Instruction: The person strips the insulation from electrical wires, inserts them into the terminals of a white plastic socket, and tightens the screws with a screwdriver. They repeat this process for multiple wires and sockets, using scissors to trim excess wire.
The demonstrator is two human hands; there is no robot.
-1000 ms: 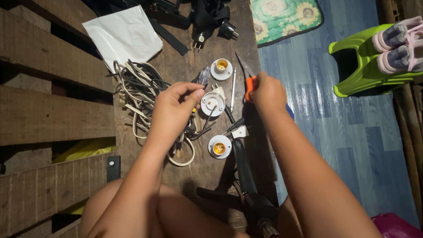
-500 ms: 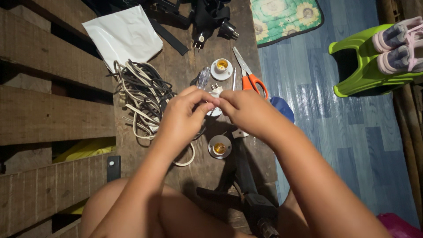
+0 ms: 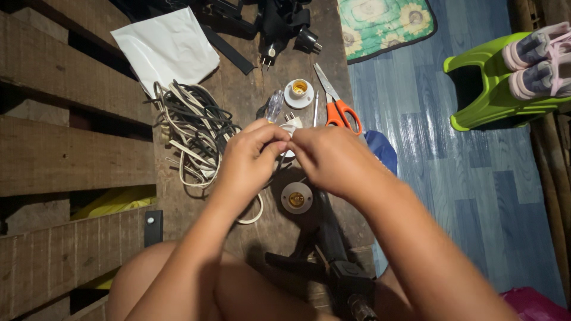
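White plastic fitting [image 3: 290,128] sits pinched between both hands: left hand [image 3: 250,157] fingers grip its left side, right hand [image 3: 330,157] fingers press from the right, above the desk [image 3: 250,238].

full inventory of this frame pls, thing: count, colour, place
lamp sockets: 2 fully in view, white with brass centres, one by the scissors, one below the hands
small white fitting: 1, between the fingertips
scissors: 1, orange handles, right of upper socket
screwdriver: 1, clear handle, above hands
cable bundle: 1, white and black, left
white sheet: 1, top left
black plug: 1, top centre
green stool: 1, right, pink shoes on it
floral mat: 1, green, top
left hand; right hand: pinching the fitting
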